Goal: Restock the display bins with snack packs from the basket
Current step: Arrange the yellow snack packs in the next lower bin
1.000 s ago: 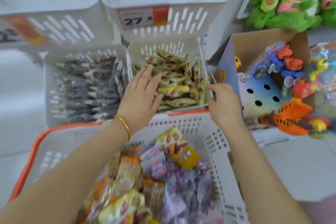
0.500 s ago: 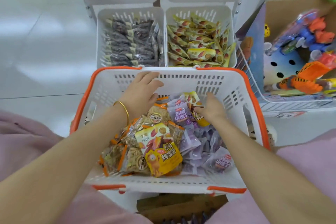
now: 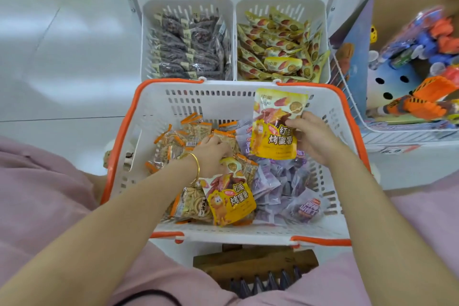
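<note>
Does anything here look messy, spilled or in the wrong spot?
Nothing is spilled or damaged. The packs in the basket lie in a loose jumble, roughly grouped by kind. The two bins beyond hold neater rows. The right hand holds up a yellow pack; the left hand digs among the packs.

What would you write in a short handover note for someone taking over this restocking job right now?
Right hand: holds a yellow sweet-potato pack up over the basket.
Left hand: down in the basket on a second yellow pack; grip unclear.
Done: both lower bins hold stock.
Left: put yellow packs in the right bin; orange-edged packs and purple packs remain.
</note>
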